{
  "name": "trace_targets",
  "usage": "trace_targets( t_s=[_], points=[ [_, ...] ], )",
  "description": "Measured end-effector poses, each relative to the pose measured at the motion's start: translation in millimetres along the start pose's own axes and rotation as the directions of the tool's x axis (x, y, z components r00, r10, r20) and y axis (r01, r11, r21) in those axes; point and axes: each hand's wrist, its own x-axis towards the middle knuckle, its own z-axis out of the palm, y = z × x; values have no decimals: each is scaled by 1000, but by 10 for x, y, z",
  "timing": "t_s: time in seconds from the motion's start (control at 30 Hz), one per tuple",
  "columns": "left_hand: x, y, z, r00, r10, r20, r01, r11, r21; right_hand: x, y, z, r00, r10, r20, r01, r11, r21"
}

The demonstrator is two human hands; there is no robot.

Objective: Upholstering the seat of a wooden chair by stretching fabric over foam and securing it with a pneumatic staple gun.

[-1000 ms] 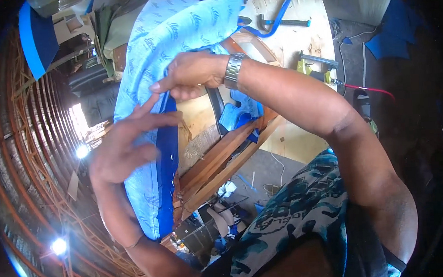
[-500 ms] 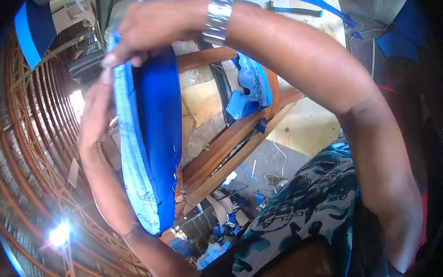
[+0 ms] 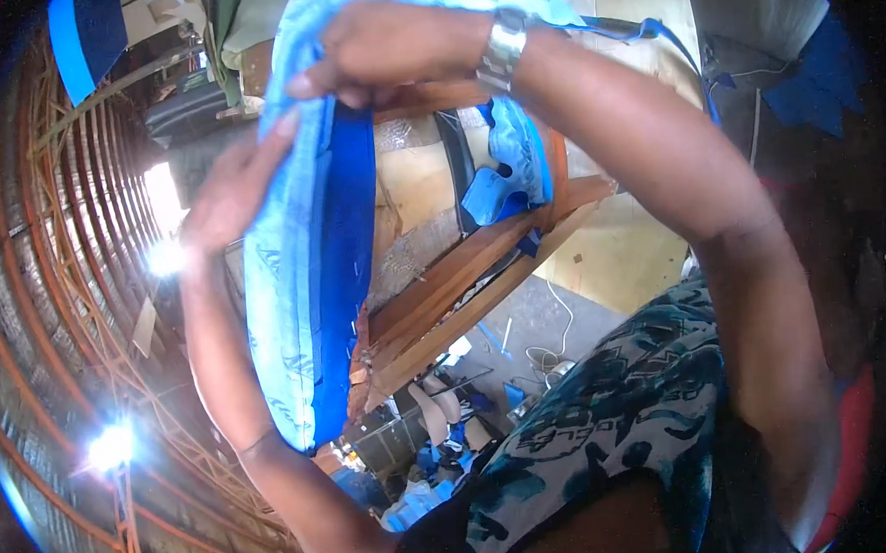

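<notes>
A light-blue patterned fabric cover (image 3: pixel 281 285) with a darker blue inner side (image 3: pixel 348 231) is drawn over the edge of a wooden furniture frame (image 3: pixel 452 266). My right hand (image 3: pixel 376 55), with a silver bracelet at the wrist, curls its fingers over the cover's upper part and grips it. Lower on the outer side, my left hand (image 3: pixel 226 193) lies against the cover with fingers stretched out, partly blurred. Staples dot the dark-blue edge near the frame's lower corner. Another piece of blue fabric (image 3: pixel 512 168) hangs inside the frame.
A pale wooden board (image 3: pixel 612 258) lies behind the frame. A blue strap (image 3: pixel 651 30) trails at the upper right. A white cable (image 3: pixel 566 320) runs over the floor. Blue scraps (image 3: pixel 420 503) and a dark box (image 3: pixel 386 440) lie below, near another person's legs (image 3: pixel 438 412).
Both hands have shifted slightly right across the cover, and the left hand's fingers now reach farther onto it. More of its light-blue face shows, especially at the top.
</notes>
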Motion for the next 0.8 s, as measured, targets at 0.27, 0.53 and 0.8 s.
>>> trace_targets(
  t_s=[0.27,0.53,0.8],
  points=[
    [46,105,149,963,-77,-257,54,994,-96,-304,171,374,968,250,3,-205,789,579],
    [-67,98,-81,915,17,-404,-31,999,-26,-122,-299,198,997,-82,-7,80,943,323],
    [-100,302,157,895,72,-440,139,892,429,-339,133,380,994,-55,-98,64,994,89]
  ],
)
